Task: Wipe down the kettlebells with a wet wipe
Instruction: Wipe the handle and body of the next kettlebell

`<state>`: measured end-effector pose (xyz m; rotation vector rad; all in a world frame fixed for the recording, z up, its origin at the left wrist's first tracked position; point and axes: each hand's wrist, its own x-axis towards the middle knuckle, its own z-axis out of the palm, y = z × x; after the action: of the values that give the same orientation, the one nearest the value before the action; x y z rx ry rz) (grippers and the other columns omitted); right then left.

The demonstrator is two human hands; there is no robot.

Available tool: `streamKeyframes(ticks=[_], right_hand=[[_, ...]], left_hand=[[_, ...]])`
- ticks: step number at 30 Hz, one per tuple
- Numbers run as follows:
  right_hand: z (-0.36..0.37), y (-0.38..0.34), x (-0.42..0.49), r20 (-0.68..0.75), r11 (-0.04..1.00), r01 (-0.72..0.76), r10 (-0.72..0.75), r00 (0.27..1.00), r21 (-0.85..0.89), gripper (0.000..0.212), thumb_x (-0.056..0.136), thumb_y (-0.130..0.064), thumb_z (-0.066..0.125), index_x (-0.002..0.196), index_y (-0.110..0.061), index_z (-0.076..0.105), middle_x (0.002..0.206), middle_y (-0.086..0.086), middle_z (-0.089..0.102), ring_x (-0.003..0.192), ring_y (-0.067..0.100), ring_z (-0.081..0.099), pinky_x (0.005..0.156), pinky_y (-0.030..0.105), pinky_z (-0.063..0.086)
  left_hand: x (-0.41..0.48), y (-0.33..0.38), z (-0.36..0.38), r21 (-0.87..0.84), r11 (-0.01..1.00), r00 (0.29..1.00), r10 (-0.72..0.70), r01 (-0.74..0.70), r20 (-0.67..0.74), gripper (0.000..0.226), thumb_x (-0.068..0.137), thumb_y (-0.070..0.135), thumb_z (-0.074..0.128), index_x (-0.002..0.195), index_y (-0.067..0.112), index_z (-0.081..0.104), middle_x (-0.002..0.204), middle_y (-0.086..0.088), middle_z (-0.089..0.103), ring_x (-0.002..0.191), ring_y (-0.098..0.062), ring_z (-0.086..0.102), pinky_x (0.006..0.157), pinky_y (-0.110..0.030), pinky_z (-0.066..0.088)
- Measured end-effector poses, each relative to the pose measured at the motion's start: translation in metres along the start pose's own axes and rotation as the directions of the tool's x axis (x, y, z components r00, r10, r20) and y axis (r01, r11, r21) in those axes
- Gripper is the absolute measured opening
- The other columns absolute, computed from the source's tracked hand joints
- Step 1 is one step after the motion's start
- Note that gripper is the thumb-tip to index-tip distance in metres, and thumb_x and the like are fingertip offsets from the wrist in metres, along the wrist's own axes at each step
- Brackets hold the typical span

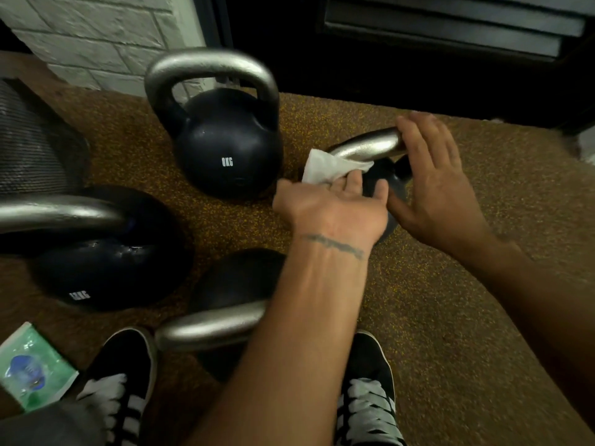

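Black kettlebells (225, 146) (96, 268) (231, 284) (367, 146), four; white wipe (325, 169), one.

Speckled brown rubber floor (450, 284), white painted brick wall (96, 33), dark slatted panel (450, 24) behind, dim indoor light

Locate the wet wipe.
Head view, centre: the wet wipe is held in the left hand against the far-right kettlebell's handle, right of the upright kettlebell.

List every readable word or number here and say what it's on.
"8KG", in white, first character slightly blurred: on the back kettlebell.
"KG", with blurred digits before it: on the left kettlebell.
Wipes packet: print too blurred to read.
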<state>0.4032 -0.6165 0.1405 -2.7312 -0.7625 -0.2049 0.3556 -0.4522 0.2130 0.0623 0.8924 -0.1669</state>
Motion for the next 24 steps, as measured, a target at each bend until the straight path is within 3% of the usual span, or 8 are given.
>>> streamKeyframes(ticks=[2,3,7,10,13,18,24], right_hand=[[0.000,0.000,0.001,-0.017,1.000,0.016,-0.016,1.000,0.001,0.076,0.097,-0.045,0.051,0.157,-0.006,0.026,0.162,0.018,0.027,0.153,0.035,0.018,0.127,0.038,0.011],[0.000,0.001,0.001,-0.023,1.000,0.020,-0.020,1.000,0.002,0.074,0.098,-0.044,0.049,0.157,-0.006,0.027,0.162,0.018,0.028,0.153,0.035,0.019,0.127,0.038,0.012],[0.000,0.003,0.002,-0.029,0.999,0.036,-0.037,0.999,-0.026,0.067,0.104,-0.042,0.044,0.157,-0.006,0.027,0.161,0.018,0.029,0.153,0.034,0.021,0.127,0.033,0.008],[-0.001,0.005,0.003,-0.031,0.998,0.063,-0.064,0.998,-0.031,0.064,0.105,-0.039,0.045,0.157,-0.005,0.027,0.160,0.019,0.031,0.152,0.034,0.022,0.127,0.035,0.010],[-0.003,0.009,0.001,-0.009,0.997,0.078,-0.078,0.997,-0.026,0.066,0.104,-0.030,0.054,0.158,-0.005,0.026,0.161,0.018,0.029,0.153,0.034,0.020,0.127,0.036,0.012],[-0.002,0.011,0.002,0.018,0.997,0.070,-0.070,0.997,-0.031,0.072,0.098,-0.021,0.059,0.158,-0.003,0.023,0.162,0.019,0.027,0.153,0.036,0.018,0.127,0.036,0.008],[-0.002,0.010,0.001,-0.016,0.996,0.081,-0.082,0.997,-0.027,0.063,0.105,-0.032,0.045,0.157,-0.003,0.026,0.161,0.019,0.029,0.152,0.036,0.022,0.127,0.041,0.013]], left_hand=[[0.007,-0.007,-0.010,-0.254,0.967,0.993,0.018,0.011,0.112,0.076,0.103,0.060,0.016,0.154,0.007,0.035,0.163,-0.014,0.034,0.153,-0.025,0.030,0.121,-0.055,0.017],[0.014,-0.012,-0.016,-0.343,0.939,0.991,0.029,0.018,0.132,0.078,0.103,0.063,0.014,0.154,0.009,0.037,0.159,-0.014,0.041,0.148,-0.026,0.038,0.117,-0.056,0.024],[0.035,-0.030,-0.022,-0.478,0.878,0.980,0.074,0.025,0.186,0.083,0.100,0.069,0.014,0.139,0.011,0.058,0.136,-0.015,0.065,0.125,-0.025,0.059,0.106,-0.049,0.034],[0.041,-0.031,-0.022,-0.471,0.882,0.964,0.109,0.019,0.244,0.086,0.097,0.072,0.013,0.140,0.014,0.060,0.132,-0.013,0.069,0.118,-0.024,0.062,0.098,-0.046,0.037],[0.037,-0.030,-0.029,-0.428,0.902,0.949,0.091,0.049,0.300,0.089,0.096,0.073,0.013,0.143,0.013,0.058,0.135,-0.014,0.066,0.128,-0.025,0.058,0.104,-0.049,0.034],[0.026,-0.034,-0.036,-0.394,0.918,0.967,0.054,0.051,0.250,0.089,0.099,0.070,0.015,0.137,0.004,0.060,0.136,-0.019,0.065,0.134,-0.027,0.055,0.107,-0.053,0.034],[0.040,-0.031,-0.024,-0.419,0.906,0.953,0.081,0.052,0.293,0.091,0.096,0.075,0.012,0.141,0.013,0.059,0.134,-0.012,0.068,0.131,-0.026,0.057,0.108,-0.050,0.032]])
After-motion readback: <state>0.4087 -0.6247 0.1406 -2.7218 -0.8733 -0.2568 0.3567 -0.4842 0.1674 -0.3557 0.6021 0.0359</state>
